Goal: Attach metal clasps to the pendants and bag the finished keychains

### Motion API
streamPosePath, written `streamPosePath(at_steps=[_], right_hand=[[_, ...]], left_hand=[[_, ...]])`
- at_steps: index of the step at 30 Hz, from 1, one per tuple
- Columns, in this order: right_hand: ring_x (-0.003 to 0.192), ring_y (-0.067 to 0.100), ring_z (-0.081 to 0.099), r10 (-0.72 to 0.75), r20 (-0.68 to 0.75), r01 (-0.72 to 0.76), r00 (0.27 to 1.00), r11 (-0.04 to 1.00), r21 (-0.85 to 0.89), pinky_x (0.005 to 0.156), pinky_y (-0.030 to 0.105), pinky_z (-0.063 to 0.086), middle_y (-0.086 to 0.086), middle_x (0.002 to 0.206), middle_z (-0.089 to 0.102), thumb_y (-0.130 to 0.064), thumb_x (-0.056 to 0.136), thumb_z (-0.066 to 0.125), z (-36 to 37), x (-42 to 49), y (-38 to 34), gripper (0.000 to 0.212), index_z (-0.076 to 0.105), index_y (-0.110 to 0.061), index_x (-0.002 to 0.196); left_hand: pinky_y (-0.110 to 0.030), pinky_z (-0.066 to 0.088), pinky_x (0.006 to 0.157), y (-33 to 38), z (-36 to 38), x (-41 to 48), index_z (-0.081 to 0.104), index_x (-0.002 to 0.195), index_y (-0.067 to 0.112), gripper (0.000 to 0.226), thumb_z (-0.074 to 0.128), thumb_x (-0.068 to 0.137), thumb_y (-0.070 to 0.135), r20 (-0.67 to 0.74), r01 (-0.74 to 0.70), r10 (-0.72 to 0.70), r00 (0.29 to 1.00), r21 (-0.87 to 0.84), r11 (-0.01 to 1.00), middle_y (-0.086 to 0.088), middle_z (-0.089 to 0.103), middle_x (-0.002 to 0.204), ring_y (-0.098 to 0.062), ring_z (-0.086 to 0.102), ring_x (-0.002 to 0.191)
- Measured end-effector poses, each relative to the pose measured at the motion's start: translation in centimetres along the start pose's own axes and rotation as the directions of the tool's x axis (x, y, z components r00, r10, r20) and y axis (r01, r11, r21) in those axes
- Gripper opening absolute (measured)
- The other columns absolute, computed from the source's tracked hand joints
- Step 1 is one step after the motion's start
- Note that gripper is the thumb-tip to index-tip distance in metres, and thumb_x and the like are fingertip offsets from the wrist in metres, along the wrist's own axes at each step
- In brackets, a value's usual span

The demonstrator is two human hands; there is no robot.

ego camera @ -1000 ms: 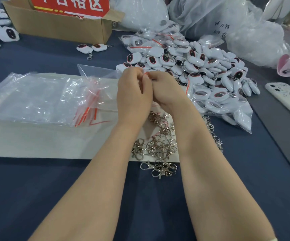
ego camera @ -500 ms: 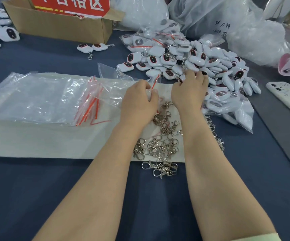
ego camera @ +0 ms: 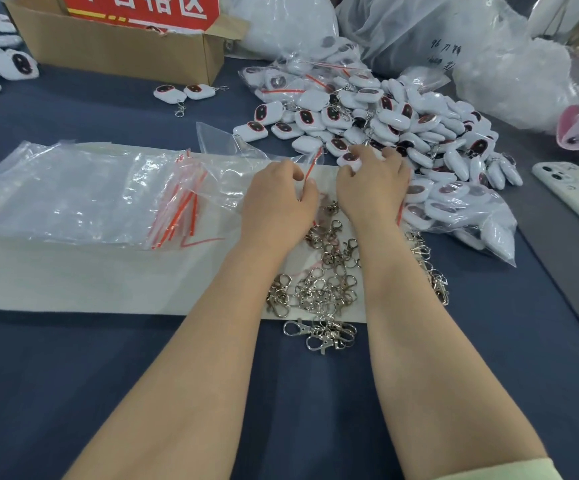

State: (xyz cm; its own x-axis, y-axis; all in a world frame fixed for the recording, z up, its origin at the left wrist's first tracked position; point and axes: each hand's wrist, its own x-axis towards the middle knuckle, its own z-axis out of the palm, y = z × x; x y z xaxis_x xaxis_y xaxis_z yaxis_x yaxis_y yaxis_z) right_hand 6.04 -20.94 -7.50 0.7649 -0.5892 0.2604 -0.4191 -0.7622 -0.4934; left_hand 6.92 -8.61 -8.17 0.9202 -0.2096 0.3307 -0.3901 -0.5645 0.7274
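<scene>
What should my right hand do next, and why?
Probably lift the pendant out of the pile and bring it to the bag: your right hand curls round it, and your left hand pinches the bag's red strip close beside it.

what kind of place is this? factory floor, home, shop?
Most likely a small assembly-and-packing bench in a workshop or factory, not a shop. The signs are a bulk heap of identical white pendants, loose metal clasps beside a stack of zip bags, and an open cardboard box.
</scene>
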Motion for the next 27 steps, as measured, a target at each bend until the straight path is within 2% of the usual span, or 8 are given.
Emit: streamPosePath(at_steps=[4, 9, 16, 18, 20, 22, 24, 27], right_hand=[[0.145, 0.034, 0.014, -0.033, 0.120, 0.045, 0.992, 0.994, -0.096, 0.119, 0.048, 0.003, 0.016, 0.152, 0.031, -0.032, 0.096, 0.044, 0.1, 0.0, 0.2, 0.046, 0.042, -0.030, 0.142], [0.130, 0.030, 0.037, 0.010, -0.021, -0.009, 1.000, 0.999, 0.049, 0.114, 0.043, 0.019, 0.011, 0.129, 0.051, -0.025, 0.094, 0.051, -0.1, -0.2, -0.4, 0.027, 0.055, -0.023, 0.120], [0.107, 0.022, 0.054, -0.005, -0.003, 0.006, 1.000, 0.960, 0.280, 0.094, 0.036, 0.043, 0.007, 0.120, 0.057, -0.020, 0.093, 0.054, 0.0, -0.1, -1.6, 0.030, 0.051, -0.009, 0.122], [0.092, 0.017, 0.058, 0.082, 0.016, -0.075, 0.996, 0.792, 0.606, 0.085, 0.033, 0.048, 0.002, 0.104, 0.059, -0.019, 0.094, 0.055, -0.3, 0.0, -1.9, 0.020, 0.055, -0.010, 0.112], [0.079, 0.019, 0.065, 0.157, 0.223, -0.265, 0.962, 0.335, 0.904, 0.081, 0.035, 0.055, 0.006, 0.093, 0.059, -0.007, 0.095, 0.052, -0.4, 0.2, -2.4, 0.009, 0.053, -0.005, 0.103], [0.067, 0.021, 0.066, 0.102, 0.429, -0.421, 0.898, -0.085, 0.903, 0.067, 0.029, 0.059, 0.014, 0.089, 0.060, 0.002, 0.094, 0.046, -0.2, 0.1, -2.8, 0.017, 0.052, 0.004, 0.110], [0.064, 0.020, 0.065, 0.071, 0.485, -0.468, 0.872, -0.173, 0.867, 0.059, 0.024, 0.056, 0.016, 0.085, 0.063, 0.000, 0.095, 0.049, -0.1, -0.1, -2.8, 0.019, 0.053, 0.006, 0.112], [0.069, 0.018, 0.063, 0.040, 0.450, -0.441, 0.892, -0.134, 0.887, 0.063, 0.021, 0.055, 0.012, 0.079, 0.063, -0.006, 0.096, 0.055, -0.1, -0.2, -2.7, 0.008, 0.058, -0.001, 0.091]], left_hand=[[-0.032, 0.042, 0.089, 0.0, 0.0, 0.0, 0.060, 0.108, 0.006, 0.027, 0.051, 0.093, 0.026, 0.006, 0.006, -0.006, 1.000, 0.001, 1.000, -0.008, 0.060, 0.112, -0.023, 0.052, 0.106], [-0.032, 0.042, 0.087, 0.0, 0.0, 0.1, 0.060, 0.107, 0.007, 0.026, 0.051, 0.093, 0.027, 0.001, 0.009, -0.009, 1.000, 0.008, 1.000, -0.007, 0.060, 0.110, -0.023, 0.053, 0.104], [-0.033, 0.042, 0.086, -0.1, 0.0, 0.1, 0.060, 0.105, 0.007, 0.024, 0.052, 0.093, 0.027, 0.008, 0.002, -0.002, 1.000, 0.002, 1.000, -0.007, 0.060, 0.108, -0.024, 0.053, 0.103], [-0.032, 0.041, 0.085, 0.0, 0.0, 0.1, 0.060, 0.104, 0.007, 0.024, 0.052, 0.093, 0.027, 0.007, 0.009, -0.009, 1.000, -0.002, 1.000, -0.007, 0.060, 0.107, -0.023, 0.053, 0.101], [-0.032, 0.042, 0.084, 0.0, 0.0, 0.0, 0.060, 0.102, 0.007, 0.023, 0.052, 0.093, 0.027, 0.008, 0.016, -0.016, 1.000, -0.004, 1.000, -0.006, 0.060, 0.105, -0.023, 0.054, 0.099], [-0.034, 0.043, 0.083, 0.1, -0.1, 0.0, 0.060, 0.099, 0.007, 0.023, 0.051, 0.093, 0.028, 0.003, 0.016, -0.016, 1.000, -0.004, 1.000, -0.005, 0.059, 0.100, -0.023, 0.054, 0.096], [-0.033, 0.043, 0.080, 0.1, -0.2, -0.1, 0.060, 0.098, 0.008, 0.022, 0.051, 0.093, 0.027, -0.002, 0.017, -0.017, 1.000, -0.007, 1.000, -0.003, 0.058, 0.097, -0.022, 0.054, 0.094], [-0.035, 0.044, 0.083, 0.2, -0.2, -0.1, 0.060, 0.098, 0.008, 0.022, 0.051, 0.093, 0.028, 0.001, 0.017, -0.017, 1.000, -0.009, 1.000, -0.003, 0.059, 0.099, -0.022, 0.055, 0.095]])
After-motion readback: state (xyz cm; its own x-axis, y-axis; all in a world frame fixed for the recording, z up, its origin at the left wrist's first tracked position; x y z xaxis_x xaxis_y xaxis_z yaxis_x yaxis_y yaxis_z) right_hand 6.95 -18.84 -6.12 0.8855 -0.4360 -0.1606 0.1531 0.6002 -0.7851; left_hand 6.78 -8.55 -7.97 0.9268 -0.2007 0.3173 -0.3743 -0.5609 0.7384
